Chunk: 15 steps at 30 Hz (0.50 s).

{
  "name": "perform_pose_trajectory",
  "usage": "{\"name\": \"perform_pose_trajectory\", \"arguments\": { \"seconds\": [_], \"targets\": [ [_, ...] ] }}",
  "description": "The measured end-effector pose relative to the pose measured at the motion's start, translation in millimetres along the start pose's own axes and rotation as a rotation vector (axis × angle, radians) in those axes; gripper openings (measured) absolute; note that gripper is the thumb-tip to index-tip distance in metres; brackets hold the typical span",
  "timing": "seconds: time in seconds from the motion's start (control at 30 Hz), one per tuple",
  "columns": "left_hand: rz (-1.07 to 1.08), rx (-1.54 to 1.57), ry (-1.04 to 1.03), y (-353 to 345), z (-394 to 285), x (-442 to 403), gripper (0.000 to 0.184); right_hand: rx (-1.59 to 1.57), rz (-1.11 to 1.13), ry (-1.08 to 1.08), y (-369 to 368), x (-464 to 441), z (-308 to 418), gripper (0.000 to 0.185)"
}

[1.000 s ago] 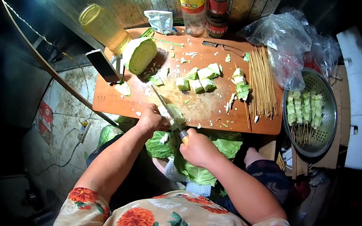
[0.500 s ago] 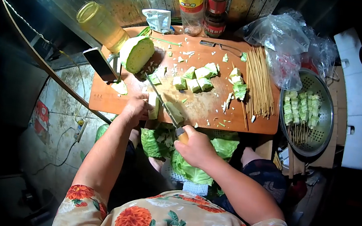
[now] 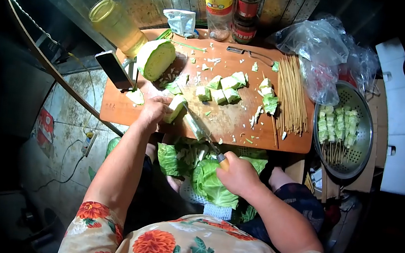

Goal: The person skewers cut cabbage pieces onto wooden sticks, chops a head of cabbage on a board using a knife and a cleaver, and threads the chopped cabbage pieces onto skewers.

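My left hand (image 3: 154, 112) is closed on a pale green cabbage wedge (image 3: 176, 108) near the board's front edge. In my right hand (image 3: 241, 175) is the handle of a knife (image 3: 214, 146), its blade slanting up and left over the cutting board, its tip close to the wedge's right side. Behind the wedge lies a cut cabbage head (image 3: 156, 60). Several cabbage chunks (image 3: 220, 88) sit at the middle of the board, and another small stack (image 3: 267, 97) stands beside the bamboo skewers (image 3: 292, 95).
The wooden cutting board (image 3: 119, 109) carries loose scraps and a peeler (image 3: 250, 53). A phone (image 3: 114, 69), an oil jar (image 3: 118, 26), a bottle (image 3: 218, 7) and a red-lidded jar (image 3: 246, 11) stand behind. A colander (image 3: 347, 165) at right holds skewered cabbage. Leaves (image 3: 215, 182) lie below.
My right hand has drawn the knife right and back toward my body. My left hand has shifted slightly up, and the cabbage wedge in it is now tilted.
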State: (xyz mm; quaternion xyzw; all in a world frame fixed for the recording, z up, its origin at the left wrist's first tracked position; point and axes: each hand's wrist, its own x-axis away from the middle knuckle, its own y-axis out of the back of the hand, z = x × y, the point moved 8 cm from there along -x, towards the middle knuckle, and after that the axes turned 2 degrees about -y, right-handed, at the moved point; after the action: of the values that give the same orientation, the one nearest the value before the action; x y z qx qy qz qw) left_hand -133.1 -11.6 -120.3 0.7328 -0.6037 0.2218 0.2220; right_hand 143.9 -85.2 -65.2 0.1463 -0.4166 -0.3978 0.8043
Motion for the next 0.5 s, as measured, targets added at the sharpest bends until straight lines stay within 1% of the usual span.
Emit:
{"name": "perform_pose_trajectory", "arguments": {
  "seconds": [0.13,0.2,0.33,0.4,0.47,0.5],
  "targets": [
    [0.025,-0.04,-0.077,7,5,-16,0.034,0.006,0.034,0.016,1,2,4,0.031],
    [0.133,-0.052,-0.034,0,8,-19,0.037,0.019,0.046,0.016,1,3,3,0.03],
    [0.122,-0.101,-0.001,-7,9,-19,0.038,0.028,0.053,0.019,13,12,2,0.031],
    [0.146,-0.077,0.002,-12,10,-20,0.037,0.001,-0.005,0.035,28,21,7,0.031],
    [0.117,-0.075,0.009,-15,11,-18,0.038,-0.031,-0.023,0.051,35,26,9,0.03],
    [0.104,-0.074,0.002,-17,7,-15,0.035,-0.065,-0.043,0.064,38,27,9,0.03]
  ]
}}
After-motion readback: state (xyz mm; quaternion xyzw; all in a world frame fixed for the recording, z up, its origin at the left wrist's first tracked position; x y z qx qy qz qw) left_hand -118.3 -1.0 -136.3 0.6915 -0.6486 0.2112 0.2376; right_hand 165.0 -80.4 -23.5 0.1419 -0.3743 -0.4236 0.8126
